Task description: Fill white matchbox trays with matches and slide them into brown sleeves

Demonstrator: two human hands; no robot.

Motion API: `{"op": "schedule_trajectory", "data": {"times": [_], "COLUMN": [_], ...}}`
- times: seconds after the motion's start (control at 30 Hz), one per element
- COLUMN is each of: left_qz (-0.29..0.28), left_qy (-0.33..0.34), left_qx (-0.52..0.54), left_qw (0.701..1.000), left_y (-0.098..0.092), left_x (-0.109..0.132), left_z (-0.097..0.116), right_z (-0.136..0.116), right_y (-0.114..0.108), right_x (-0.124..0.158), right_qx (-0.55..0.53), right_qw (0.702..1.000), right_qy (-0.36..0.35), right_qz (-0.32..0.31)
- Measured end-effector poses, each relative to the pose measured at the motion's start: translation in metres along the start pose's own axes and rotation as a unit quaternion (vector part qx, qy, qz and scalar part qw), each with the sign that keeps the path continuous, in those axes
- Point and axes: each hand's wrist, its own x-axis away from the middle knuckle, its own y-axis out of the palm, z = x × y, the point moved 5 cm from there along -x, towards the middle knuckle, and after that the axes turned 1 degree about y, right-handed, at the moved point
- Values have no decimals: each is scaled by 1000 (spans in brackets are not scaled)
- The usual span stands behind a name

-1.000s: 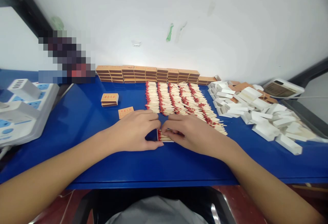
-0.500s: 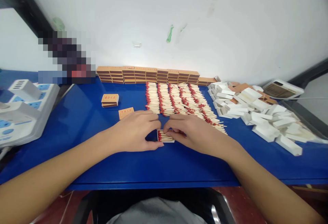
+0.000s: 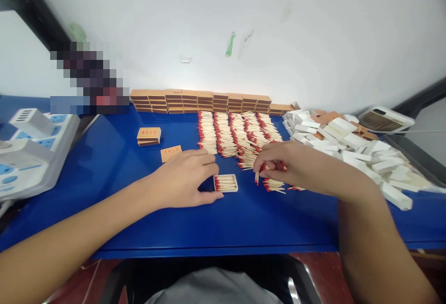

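A small white matchbox tray (image 3: 236,184) lies on the blue table, holding a layer of red-tipped matches (image 3: 226,183). My left hand (image 3: 190,177) rests at its left end, thumb and forefinger bracketing the near and far corners to steady it. To the right, my right hand (image 3: 278,162) is closed in a pinch on a few matches (image 3: 257,177), their red heads pointing down. Loose matches (image 3: 273,185) lie under and beside that hand. Behind are several rows of piled matches (image 3: 225,134), partly covered by the right hand.
Stacked matchboxes (image 3: 198,102) line the wall. Two matchboxes (image 3: 149,135) and a flat matchbox sleeve (image 3: 170,153) lie to the left. White trays (image 3: 362,155) are heaped at right, near a phone (image 3: 386,120). A power strip (image 3: 52,151) stands far left.
My right hand has moved from over the tray rightward to the loose matches and now pinches a few. The tray's matches are uncovered; my left hand has stayed put.
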Motion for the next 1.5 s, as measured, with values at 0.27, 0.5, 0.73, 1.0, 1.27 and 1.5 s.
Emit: {"op": "schedule_trajectory", "data": {"times": [0.27, 0.5, 0.73, 1.0, 1.27, 1.5], "left_qz": [-1, 4, -2, -3, -1, -1], "left_qy": [-2, -7, -13, -12, -10, -13], "left_qx": [-6, -6, -10, -7, -10, -11], "left_qw": [1000, 1000, 1000, 1000, 1000, 1000], "left_y": [-1, -2, -3, -3, -3, -3], "left_x": [-1, -1, -1, -1, -1, -1], "left_z": [1, 0, -1, 0, -1, -1], "right_z": [-3, -6, -14, -9, -5, -2], "right_y": [15, 22, 30, 26, 23, 23], "right_x": [-10, -13, -17, -15, -14, -13], "right_qx": [12, 14, -1, 10, 2, 4], "right_qw": [998, 998, 999, 999, 999, 998], "right_qy": [35, 35, 13, 21, 35, 50], "right_qz": [-45, -49, -34, -30, -42, -40]}}
